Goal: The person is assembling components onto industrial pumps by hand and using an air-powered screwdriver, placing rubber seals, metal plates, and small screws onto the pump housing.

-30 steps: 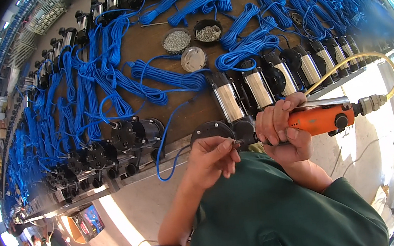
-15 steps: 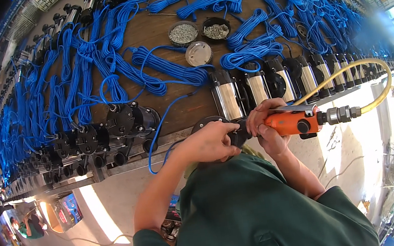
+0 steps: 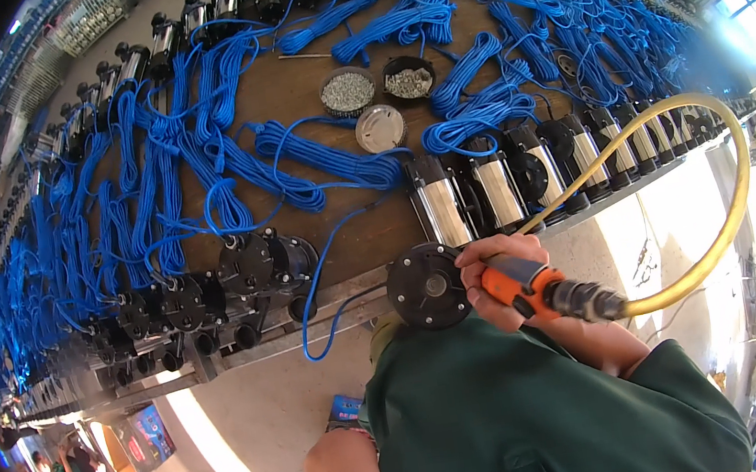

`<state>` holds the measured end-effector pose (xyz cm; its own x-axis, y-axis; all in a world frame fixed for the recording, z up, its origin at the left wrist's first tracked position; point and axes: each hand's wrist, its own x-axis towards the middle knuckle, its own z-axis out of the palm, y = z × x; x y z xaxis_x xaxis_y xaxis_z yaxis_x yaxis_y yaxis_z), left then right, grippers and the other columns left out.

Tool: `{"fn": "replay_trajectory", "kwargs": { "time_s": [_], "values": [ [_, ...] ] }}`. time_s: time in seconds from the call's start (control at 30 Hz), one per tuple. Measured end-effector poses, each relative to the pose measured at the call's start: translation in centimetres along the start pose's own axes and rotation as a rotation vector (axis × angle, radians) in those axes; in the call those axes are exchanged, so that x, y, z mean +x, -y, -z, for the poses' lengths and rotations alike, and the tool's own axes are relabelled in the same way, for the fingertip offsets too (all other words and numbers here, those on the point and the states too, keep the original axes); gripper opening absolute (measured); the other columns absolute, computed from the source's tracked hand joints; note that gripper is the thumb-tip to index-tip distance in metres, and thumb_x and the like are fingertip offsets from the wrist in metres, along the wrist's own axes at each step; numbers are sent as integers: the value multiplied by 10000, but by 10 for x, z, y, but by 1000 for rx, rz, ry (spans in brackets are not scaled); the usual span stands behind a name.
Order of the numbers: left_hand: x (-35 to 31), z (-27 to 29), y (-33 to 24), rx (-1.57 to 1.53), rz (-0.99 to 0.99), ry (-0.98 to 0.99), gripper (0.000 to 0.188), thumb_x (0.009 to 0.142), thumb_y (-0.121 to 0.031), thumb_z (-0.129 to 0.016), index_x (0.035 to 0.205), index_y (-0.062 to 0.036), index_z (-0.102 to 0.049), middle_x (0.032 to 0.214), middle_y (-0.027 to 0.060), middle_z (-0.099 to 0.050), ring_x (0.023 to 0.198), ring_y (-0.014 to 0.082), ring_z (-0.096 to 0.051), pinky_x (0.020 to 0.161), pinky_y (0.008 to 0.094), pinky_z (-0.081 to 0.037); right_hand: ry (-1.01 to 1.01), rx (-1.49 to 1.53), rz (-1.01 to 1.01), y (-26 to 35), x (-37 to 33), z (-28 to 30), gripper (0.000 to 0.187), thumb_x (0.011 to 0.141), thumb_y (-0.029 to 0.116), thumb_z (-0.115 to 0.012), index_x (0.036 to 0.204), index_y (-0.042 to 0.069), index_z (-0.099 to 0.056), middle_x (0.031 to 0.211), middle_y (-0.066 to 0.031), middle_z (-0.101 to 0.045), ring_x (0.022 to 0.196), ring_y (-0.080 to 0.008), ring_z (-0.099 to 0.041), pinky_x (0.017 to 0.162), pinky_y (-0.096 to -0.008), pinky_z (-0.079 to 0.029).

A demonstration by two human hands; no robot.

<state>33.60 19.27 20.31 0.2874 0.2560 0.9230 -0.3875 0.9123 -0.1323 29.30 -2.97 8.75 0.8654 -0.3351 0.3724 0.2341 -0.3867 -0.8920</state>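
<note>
My right hand (image 3: 498,282) is wrapped around an orange air-powered driver (image 3: 540,286) with a yellow hose (image 3: 723,178) coupled to its end. The hand is beside the round black end plate of a pump (image 3: 427,287), which has screws around its rim. It is at the table's near edge, in front of my body, with a blue cable running off to its left. Down by my left side is my left hand (image 3: 340,463), close to a small blue box (image 3: 346,408). Its fingers are turned away and hidden.
Steel-and-black pumps (image 3: 438,198) line the table's edges, with coiled blue cables (image 3: 327,151) across the brown tabletop (image 3: 355,244). Two dishes of small metal parts (image 3: 348,92) stand behind a round metal lid (image 3: 380,127). At left on the floor is an open carton (image 3: 134,442).
My left hand has left the pump and dropped to my lower left. My right hand has tilted the driver, its hose end swinging down and nearer. The round end plate is now exposed.
</note>
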Motion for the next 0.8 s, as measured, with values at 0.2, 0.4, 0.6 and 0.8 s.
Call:
{"fn": "replay_trajectory", "kwargs": {
  "time_s": [0.2,0.4,0.6,0.8],
  "values": [
    [13,3,7,-93,110,7,439,913,123,-395,525,-66,-478,461,89,-454,415,189,-477,1095,393,-399,42,-1,-11,-9,-3,9,294,594,21,-627,888,30,-634,612,-40,-613,518,-165,-612,556,-254,-506],
    [17,7,31,-112,582,-15,324,944,-118,-495,622,-98,-527,544,98,-498,481,220,-508,862,349,-446,-46,102,-162,-7,-8,23,317,637,30,-612,953,34,-628,659,-38,-638,605,-169,-640,632,-276,-521],
    [-114,130,224,780,1354,30,319,780,-264,-745,931,-18,-611,800,83,-608,726,205,-581,668,349,-473,-214,303,168,19,-9,55,330,670,-2,-594,998,-38,-569,628,-70,-616,550,-157,-628,544,-264,-510],
    [-258,228,328,1503,1767,1162,1030,584,-420,-830,1442,-207,-301,1468,251,-255,1329,477,-279,1031,634,-291,-445,354,274,23,-42,97,318,638,-16,-597,944,-67,-529,613,-127,-581,497,-191,-580,494,-283,-486]
  ]
}}
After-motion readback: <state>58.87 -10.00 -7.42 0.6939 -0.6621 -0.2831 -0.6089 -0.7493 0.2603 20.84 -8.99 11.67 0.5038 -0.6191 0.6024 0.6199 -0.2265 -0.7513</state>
